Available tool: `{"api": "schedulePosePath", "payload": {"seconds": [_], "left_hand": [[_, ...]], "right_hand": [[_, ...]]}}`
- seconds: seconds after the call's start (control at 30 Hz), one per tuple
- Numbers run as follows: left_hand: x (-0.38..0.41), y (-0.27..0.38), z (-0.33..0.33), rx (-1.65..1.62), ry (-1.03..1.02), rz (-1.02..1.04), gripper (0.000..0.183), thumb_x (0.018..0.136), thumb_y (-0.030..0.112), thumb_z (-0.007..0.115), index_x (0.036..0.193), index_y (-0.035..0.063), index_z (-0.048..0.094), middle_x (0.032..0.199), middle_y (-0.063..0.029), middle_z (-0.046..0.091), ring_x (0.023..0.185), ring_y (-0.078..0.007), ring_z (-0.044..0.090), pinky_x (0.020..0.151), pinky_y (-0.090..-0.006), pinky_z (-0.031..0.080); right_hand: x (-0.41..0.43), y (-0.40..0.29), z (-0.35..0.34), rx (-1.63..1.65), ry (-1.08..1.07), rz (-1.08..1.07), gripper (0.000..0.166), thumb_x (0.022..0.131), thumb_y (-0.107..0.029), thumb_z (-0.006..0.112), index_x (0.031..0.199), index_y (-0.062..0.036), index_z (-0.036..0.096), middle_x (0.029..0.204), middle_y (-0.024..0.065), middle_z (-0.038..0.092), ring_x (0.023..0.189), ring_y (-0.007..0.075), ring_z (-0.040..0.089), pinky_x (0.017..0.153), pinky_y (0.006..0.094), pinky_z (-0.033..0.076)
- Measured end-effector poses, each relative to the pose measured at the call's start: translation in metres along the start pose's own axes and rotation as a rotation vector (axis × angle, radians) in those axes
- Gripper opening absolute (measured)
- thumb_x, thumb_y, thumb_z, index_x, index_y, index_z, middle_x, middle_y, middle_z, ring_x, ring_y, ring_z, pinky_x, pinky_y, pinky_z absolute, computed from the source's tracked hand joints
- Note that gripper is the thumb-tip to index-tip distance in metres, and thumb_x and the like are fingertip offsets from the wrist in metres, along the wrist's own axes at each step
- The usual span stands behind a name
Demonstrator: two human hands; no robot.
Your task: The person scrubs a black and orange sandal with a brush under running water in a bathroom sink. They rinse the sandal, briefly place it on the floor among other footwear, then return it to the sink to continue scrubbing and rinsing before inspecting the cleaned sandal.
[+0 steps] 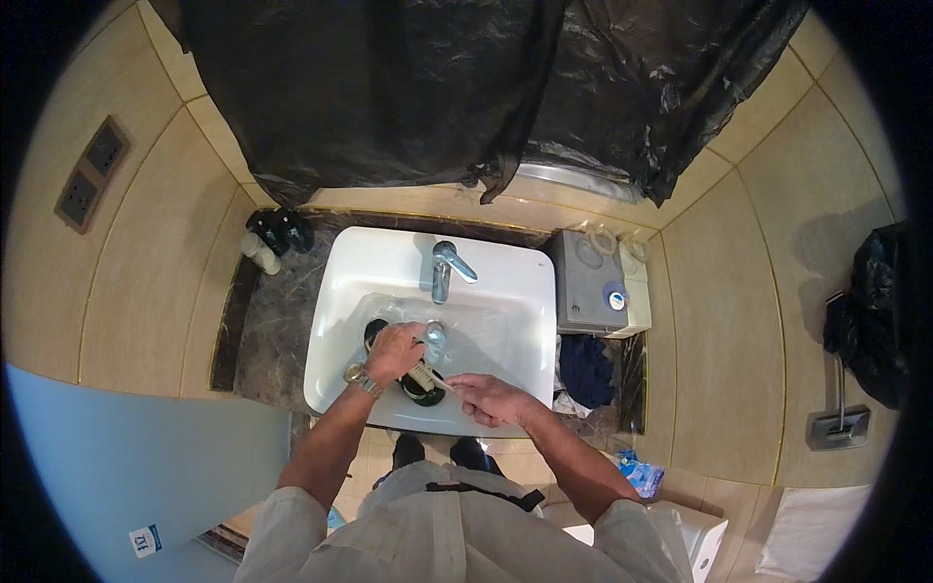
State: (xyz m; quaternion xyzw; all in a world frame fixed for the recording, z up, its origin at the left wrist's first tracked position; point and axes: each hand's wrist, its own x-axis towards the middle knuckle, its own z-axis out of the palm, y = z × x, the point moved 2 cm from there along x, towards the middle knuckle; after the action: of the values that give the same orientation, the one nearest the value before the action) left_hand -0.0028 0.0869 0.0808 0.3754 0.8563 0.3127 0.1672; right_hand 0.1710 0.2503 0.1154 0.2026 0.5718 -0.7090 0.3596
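Observation:
In the white washbasin, a dark shoe with a pale edge lies aslant at the lower left. My left hand, with a metal-strap wristwatch above it, grips the shoe around its middle and hides much of it. A pale scrubbing brush rests against the shoe near its closer end. Its thin handle is pinched in the fingers of my right hand. Water shows in the bowl, with the chrome faucet above it and a round drain fitting near my left fingertips.
Dark bottles and a whitish bottle stand on the left of the marble counter. Grey boxes and dark cloth sit right of the basin. Black plastic sheeting hangs over the back wall.

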Motion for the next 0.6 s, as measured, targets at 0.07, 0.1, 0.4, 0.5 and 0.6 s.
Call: {"api": "schedulePosePath", "payload": {"seconds": [0.07, 0.1, 0.4, 0.5, 0.6], "left_hand": [[-0.001, -0.013, 0.008, -0.122, 0.018, -0.068, 0.041, 0.083, 0.024, 0.073, 0.117, 0.0011, 0.067, 0.102, -0.0244, 0.07, 0.093, -0.0403, 0.068, 0.084, -0.0457, 0.053], [-0.004, -0.01, 0.009, -0.148, 0.091, -0.074, 0.042, 0.084, 0.024, 0.073, 0.118, -0.0002, 0.066, 0.104, -0.0245, 0.069, 0.092, -0.0397, 0.068, 0.084, -0.045, 0.053], [-0.055, -0.032, 0.076, -0.682, 0.506, -0.248, 0.059, 0.091, 0.02, 0.072, 0.137, -0.007, 0.047, 0.117, -0.0179, 0.064, 0.102, -0.0223, 0.064, 0.091, -0.0344, 0.052], [-0.065, -0.025, 0.092, -0.902, 0.594, -0.277, 0.057, 0.093, 0.013, 0.07, 0.137, -0.0068, 0.041, 0.119, -0.0143, 0.061, 0.105, -0.0183, 0.062, 0.094, -0.0334, 0.051], [-0.066, -0.033, 0.11, -1.046, 0.565, -0.289, 0.048, 0.087, 0.003, 0.073, 0.126, -0.004, 0.046, 0.118, -0.0166, 0.061, 0.098, -0.0218, 0.066, 0.083, -0.0343, 0.058]], "right_hand": [[0.005, 0.012, -0.006, 0.151, -0.032, -0.002, 0.049, 0.106, -0.031, 0.05, 0.15, -0.0122, 0.042, 0.08, 0.001, 0.052, 0.047, 0.0065, 0.038, 0.039, 0.0233, 0.03], [0.005, 0.019, -0.01, 0.233, -0.043, 0.001, 0.05, 0.106, -0.033, 0.051, 0.151, -0.0124, 0.042, 0.082, 0.0009, 0.052, 0.047, 0.006, 0.038, 0.039, 0.0228, 0.03], [0.009, 0.042, -0.014, 0.38, 0.001, -0.059, 0.053, 0.106, -0.032, 0.052, 0.151, -0.0073, 0.038, 0.081, 0.0025, 0.054, 0.048, 0.0051, 0.04, 0.037, 0.0186, 0.03], [0.007, 0.04, -0.023, 0.424, 0.108, -0.055, 0.051, 0.106, -0.03, 0.051, 0.151, -0.0087, 0.039, 0.082, 0.0029, 0.054, 0.048, 0.0061, 0.04, 0.038, 0.0186, 0.03], [0.007, 0.038, -0.022, 0.471, 0.145, -0.037, 0.048, 0.108, -0.03, 0.048, 0.151, -0.0105, 0.04, 0.082, 0.0033, 0.054, 0.049, 0.0072, 0.04, 0.038, 0.0197, 0.03]]}}
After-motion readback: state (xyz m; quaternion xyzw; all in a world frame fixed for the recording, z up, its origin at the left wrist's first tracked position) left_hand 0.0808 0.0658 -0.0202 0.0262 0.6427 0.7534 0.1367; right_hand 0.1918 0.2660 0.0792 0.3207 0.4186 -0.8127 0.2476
